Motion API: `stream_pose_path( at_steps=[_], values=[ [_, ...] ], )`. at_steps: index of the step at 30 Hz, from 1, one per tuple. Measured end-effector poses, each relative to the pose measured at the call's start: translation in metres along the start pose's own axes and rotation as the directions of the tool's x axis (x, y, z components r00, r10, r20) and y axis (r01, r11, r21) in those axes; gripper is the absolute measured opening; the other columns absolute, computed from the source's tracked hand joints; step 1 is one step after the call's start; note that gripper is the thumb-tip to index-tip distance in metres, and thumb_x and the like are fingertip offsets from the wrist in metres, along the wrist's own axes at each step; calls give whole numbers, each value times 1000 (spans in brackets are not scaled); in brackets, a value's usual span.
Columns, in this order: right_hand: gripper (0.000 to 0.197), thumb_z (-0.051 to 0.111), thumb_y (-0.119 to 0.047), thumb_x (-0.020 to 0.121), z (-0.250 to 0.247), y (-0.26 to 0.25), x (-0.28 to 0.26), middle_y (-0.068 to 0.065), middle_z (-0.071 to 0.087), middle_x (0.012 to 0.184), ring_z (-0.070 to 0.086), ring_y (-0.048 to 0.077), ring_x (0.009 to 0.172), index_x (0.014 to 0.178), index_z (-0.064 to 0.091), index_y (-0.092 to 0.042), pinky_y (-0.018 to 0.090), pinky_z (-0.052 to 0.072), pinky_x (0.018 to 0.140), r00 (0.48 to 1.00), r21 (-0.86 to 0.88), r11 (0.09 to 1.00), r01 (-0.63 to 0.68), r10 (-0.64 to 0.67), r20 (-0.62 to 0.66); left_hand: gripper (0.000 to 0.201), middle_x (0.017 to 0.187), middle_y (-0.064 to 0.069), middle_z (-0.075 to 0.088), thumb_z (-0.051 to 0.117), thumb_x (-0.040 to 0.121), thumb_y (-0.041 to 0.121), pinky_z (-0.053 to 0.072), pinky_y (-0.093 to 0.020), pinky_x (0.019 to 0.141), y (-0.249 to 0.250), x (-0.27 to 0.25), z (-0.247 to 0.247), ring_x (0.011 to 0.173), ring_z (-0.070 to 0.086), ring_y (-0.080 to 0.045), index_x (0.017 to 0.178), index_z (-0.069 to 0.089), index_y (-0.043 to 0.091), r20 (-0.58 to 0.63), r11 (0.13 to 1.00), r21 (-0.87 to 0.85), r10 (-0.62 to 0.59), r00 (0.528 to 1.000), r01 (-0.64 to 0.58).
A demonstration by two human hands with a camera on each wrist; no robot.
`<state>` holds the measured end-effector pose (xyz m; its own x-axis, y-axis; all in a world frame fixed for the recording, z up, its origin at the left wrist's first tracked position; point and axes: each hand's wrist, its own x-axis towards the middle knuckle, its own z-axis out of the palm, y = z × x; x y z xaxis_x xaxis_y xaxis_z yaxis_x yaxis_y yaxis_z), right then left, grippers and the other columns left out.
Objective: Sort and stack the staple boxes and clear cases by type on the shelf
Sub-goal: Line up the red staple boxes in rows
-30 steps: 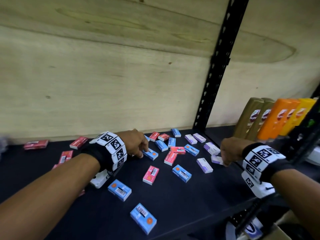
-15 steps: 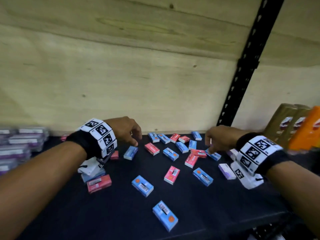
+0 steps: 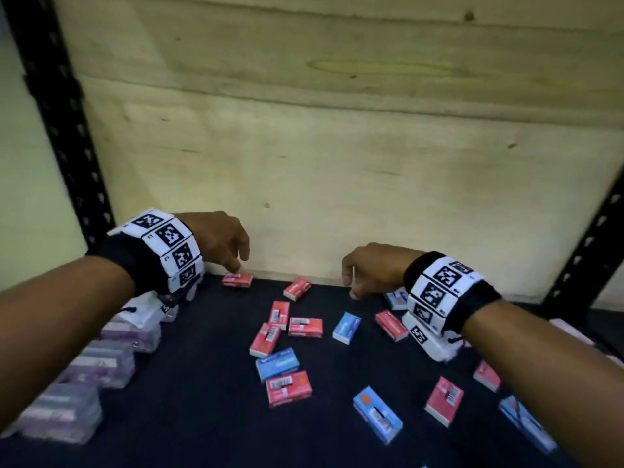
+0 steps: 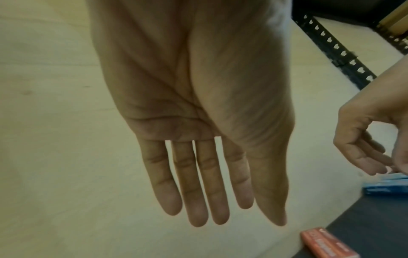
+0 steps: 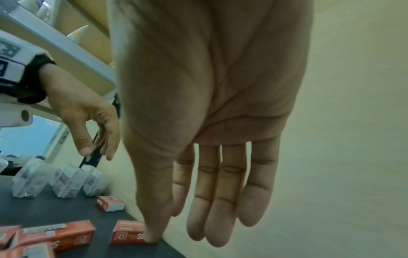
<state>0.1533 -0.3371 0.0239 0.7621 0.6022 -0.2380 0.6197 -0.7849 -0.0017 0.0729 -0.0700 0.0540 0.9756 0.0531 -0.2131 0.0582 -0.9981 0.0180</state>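
Fingers (image 4: 196, 192) of both hands hang loosely straight, holding nothing.

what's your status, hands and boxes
Left hand open, empty, over a red box at the back wall. Right hand open, empty. Red and blue boxes loose on the shelf, clear cases at left. Nothing blocking.
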Motion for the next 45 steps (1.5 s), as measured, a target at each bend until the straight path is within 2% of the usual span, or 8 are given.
stream_pose_path(
  at_steps=[8, 14, 23, 30, 33, 36, 40, 45],
  values=[
    [48, 72, -24, 88, -7, -52, 65, -2, 58, 118, 52, 18, 101, 133, 55, -25, 28, 39, 82, 975, -113, 973, 202, -190, 111, 33, 113, 5, 66, 74, 84, 31, 47, -27, 89, -13, 25, 2, 99, 61, -15, 116, 66, 27, 83, 993, 72, -98, 992, 92],
    [62, 69, -21, 90, -6, -67, 86, 3, 50, 143, 50, 25, 126, 147, 44, -25, 35, 42, 99, 955, -253, 930, 267, -221, 195, 40, 122, 1, 64, 73, 86, 20, 45, -23, 85, -8, 53, 9, 108, 60, -18, 125, 64, 21, 177, 985, 169, -50, 983, 20],
    [33, 75, -29, 85, 8, -50, 86, 0, 65, 107, 59, 20, 93, 115, 64, -22, 31, 43, 72, 966, -207, 953, 220, -184, 180, 40, 124, -9, 62, 72, 85, 18, 39, -25, 73, 2, 79, 38, 105, 61, -25, 122, 63, 6, 257, 905, 412, -3, 966, -107],
    [42, 74, -40, 85, 19, -41, 70, 4, 63, 97, 59, 22, 83, 111, 60, -11, 27, 40, 57, 978, -248, 952, 178, -144, 149, 58, 124, -9, 57, 81, 77, 29, 45, -32, 75, 14, 70, 47, 110, 60, -28, 125, 56, 9, 200, 867, 481, 39, 979, -133],
    [40, 77, -30, 83, 16, -36, 62, 6, 62, 103, 59, 22, 88, 113, 58, -11, 26, 40, 59, 983, -206, 965, 162, -141, 117, 51, 113, -2, 59, 79, 77, 25, 44, -29, 74, 14, 67, 42, 98, 59, -23, 123, 58, 14, 197, 923, 362, 64, 978, -133],
    [33, 75, -26, 85, 10, -29, 59, 7, 65, 109, 63, 24, 95, 112, 62, -12, 29, 45, 68, 986, -181, 971, 153, -138, 95, 43, 94, 8, 61, 76, 80, 17, 51, -30, 85, 15, 67, 39, 89, 56, -16, 120, 63, 18, 210, 974, 199, 64, 976, -107],
    [32, 69, -34, 88, 6, -27, 58, 7, 66, 108, 65, 24, 93, 112, 64, -13, 31, 49, 72, 992, -186, 975, 119, -107, 71, 36, 117, 2, 67, 62, 86, 13, 52, -33, 91, 13, 65, 42, 103, 63, -19, 121, 65, 23, 135, 980, 169, 80, 988, -102],
    [34, 71, -32, 88, 8, -38, 62, 9, 66, 107, 65, 25, 93, 112, 66, -9, 31, 50, 71, 992, -180, 976, 122, -113, 58, 34, 116, -1, 67, 57, 89, 15, 52, -35, 90, 8, 62, 44, 103, 63, -24, 123, 63, 21, 118, 984, 163, 55, 991, -74]
  ],
)
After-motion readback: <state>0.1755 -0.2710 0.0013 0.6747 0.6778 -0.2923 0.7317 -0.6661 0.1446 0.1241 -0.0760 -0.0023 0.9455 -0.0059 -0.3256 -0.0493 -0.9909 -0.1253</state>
